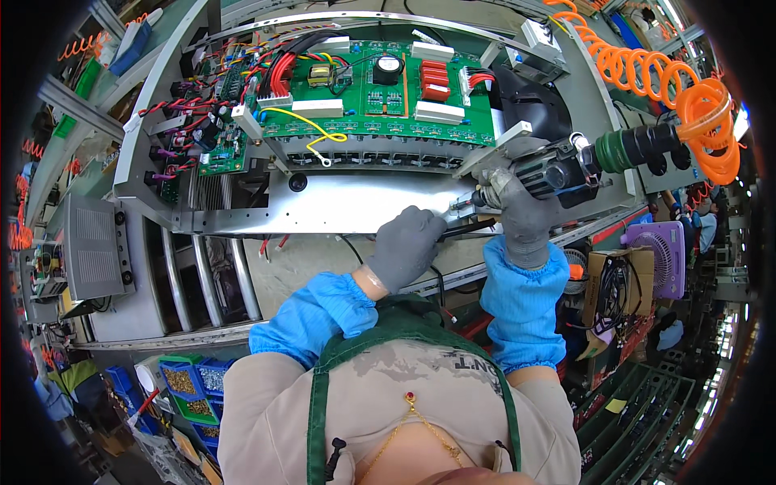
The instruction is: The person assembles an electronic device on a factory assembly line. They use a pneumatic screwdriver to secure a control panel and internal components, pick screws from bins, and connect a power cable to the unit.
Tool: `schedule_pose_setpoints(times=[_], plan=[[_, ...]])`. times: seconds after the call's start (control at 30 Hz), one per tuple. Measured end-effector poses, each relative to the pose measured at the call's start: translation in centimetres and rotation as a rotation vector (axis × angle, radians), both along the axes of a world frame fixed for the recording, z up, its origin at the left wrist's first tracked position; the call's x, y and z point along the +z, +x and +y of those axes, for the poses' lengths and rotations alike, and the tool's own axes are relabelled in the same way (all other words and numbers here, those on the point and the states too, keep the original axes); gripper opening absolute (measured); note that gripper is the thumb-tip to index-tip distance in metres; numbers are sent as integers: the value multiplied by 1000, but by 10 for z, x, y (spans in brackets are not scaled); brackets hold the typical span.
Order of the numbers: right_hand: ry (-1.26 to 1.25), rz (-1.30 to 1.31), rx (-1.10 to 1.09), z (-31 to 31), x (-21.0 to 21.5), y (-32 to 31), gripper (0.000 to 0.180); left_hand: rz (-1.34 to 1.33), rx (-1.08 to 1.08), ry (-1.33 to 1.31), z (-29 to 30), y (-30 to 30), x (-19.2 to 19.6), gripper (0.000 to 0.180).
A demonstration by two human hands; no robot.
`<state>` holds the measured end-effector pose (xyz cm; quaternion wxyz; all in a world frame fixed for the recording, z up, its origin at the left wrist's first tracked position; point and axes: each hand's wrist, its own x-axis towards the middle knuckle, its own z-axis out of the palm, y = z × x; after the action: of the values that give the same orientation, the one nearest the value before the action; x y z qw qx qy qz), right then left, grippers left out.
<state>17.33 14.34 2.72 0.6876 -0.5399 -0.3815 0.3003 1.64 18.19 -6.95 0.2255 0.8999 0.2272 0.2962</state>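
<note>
In a grey glove, my right hand (521, 217) is wrapped round the front of a black, metal-nosed air tool (558, 171) on a coiled orange hose. The tool lies tilted over the right front of a metal chassis (234, 220), its nose pointing left. My left hand (408, 246), also gloved in grey, is closed with curled fingers at the chassis's front edge, just beside that nose. Whatever its fingers pinch is hidden. Behind both hands a green circuit board (380, 121) sits in the chassis, bearing red, white and black parts. A yellow wire (311, 123) with a ring terminal hangs over its front.
The orange coiled hose (638, 77) runs to the upper right. Steel rollers (208, 279) and a grey metal box (99, 249) are at left. Blue and green bins (182, 380) of small hardware stand lower left. A purple fan (659, 259) and a cardboard box (638, 279) are at right.
</note>
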Motion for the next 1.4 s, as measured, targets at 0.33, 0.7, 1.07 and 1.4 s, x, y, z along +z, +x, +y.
schedule_pose_setpoints(times=[0.33,0.7,1.07,1.4], plan=[[43,-100,-9,-2,2,1,35,-45,24,5,-1,2,1,20],[34,-9,-16,-1,2,-3,31,-11,24,38,-1,2,-1,28],[-92,-111,-108,3,-1,-2,37,5,22,11,-1,1,-1,26],[-18,-78,-29,3,-1,-3,34,85,2,-13,0,-1,9,26]])
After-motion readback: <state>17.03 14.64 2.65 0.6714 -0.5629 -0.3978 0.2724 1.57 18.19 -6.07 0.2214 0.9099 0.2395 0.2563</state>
